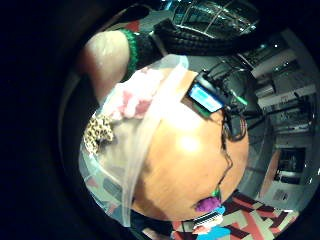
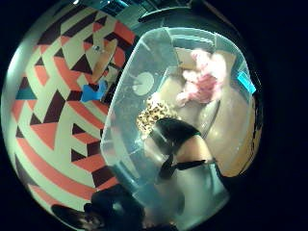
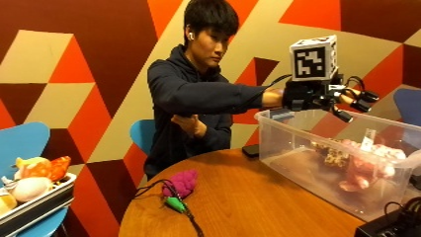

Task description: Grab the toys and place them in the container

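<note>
Outside view: the gloved right hand (image 3: 322,96) was held above the far-left rim of the clear plastic container (image 3: 289,148), fingers spread and fairly straight, holding nothing; the bare hand (image 3: 188,123) hovered near the person's chest, touching nothing. Inside the container lay two toys: a leopard-print plush (image 3: 335,154) toward the middle and a pink-and-white plush (image 3: 368,165) just to its right, touching or nearly so; the thumb-side palm view showed both on the container floor (image 2: 154,113) (image 2: 204,79).

One toy remained on the round wooden table (image 3: 263,207): a purple plush (image 3: 182,181), near-left of the container and well apart from it, with a small green piece (image 3: 175,203) just in front; whether that piece was part of the toy or separate could not be told; a thin dark cable ran alongside.

Handling, as judged: the purple plush looked soft, light and compressible, prob. non-slippery w/ its knobbly surface, not fragile; a grasp across its bulged middle, thumb opposite fingers, would suit; care advised re: the cable, which could snag and drag along.

Background: a tray (image 3: 33,205) of other soft toys sat on a blue chair at far left; a dark phone-like item (image 3: 250,150) lay beside the container's far-left corner.
</note>
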{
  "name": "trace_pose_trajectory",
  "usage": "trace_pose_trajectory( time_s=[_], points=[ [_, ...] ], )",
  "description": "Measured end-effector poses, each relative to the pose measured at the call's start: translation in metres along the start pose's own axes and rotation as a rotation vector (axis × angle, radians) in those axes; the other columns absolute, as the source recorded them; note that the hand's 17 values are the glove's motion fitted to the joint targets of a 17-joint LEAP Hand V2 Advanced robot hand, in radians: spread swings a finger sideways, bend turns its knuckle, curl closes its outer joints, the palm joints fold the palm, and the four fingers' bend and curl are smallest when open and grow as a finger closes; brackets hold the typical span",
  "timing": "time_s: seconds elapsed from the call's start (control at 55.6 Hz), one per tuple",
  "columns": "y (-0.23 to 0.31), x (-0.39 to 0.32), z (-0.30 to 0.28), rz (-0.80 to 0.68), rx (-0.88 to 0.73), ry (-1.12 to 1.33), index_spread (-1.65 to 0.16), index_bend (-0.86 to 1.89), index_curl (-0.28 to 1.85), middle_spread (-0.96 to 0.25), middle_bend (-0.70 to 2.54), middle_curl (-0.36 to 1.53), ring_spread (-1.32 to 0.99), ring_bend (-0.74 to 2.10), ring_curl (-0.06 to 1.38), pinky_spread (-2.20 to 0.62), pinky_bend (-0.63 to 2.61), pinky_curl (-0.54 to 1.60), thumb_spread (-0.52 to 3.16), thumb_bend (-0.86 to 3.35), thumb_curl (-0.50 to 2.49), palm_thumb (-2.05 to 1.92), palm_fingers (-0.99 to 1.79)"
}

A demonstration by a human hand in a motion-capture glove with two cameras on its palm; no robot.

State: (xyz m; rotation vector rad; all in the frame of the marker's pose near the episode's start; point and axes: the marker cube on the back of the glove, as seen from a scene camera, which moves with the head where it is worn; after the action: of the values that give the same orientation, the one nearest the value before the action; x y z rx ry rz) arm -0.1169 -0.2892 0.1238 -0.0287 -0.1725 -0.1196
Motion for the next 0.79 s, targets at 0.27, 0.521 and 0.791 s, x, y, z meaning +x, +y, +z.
trace_pose_trajectory(
  time_s=[0.27,0.521,0.791],
  points=[
    [0.117,0.075,-0.039,0.000,-0.032,0.150,-0.29,0.17,0.61,-0.02,0.15,0.35,-0.02,0.20,0.44,0.04,0.94,0.37,1.21,-0.01,0.49,0.17,-0.09],
    [0.234,0.146,-0.038,0.149,-0.142,0.171,-0.28,0.16,0.54,-0.02,0.15,0.31,-0.01,0.20,0.44,0.06,0.90,0.35,1.25,-0.02,0.42,0.17,-0.08],
    [0.310,0.210,0.029,0.276,-0.317,0.154,-0.26,0.14,0.46,-0.02,0.16,0.30,0.01,0.19,0.42,0.06,0.90,0.34,1.24,-0.02,0.37,0.13,-0.10]
  ],
)
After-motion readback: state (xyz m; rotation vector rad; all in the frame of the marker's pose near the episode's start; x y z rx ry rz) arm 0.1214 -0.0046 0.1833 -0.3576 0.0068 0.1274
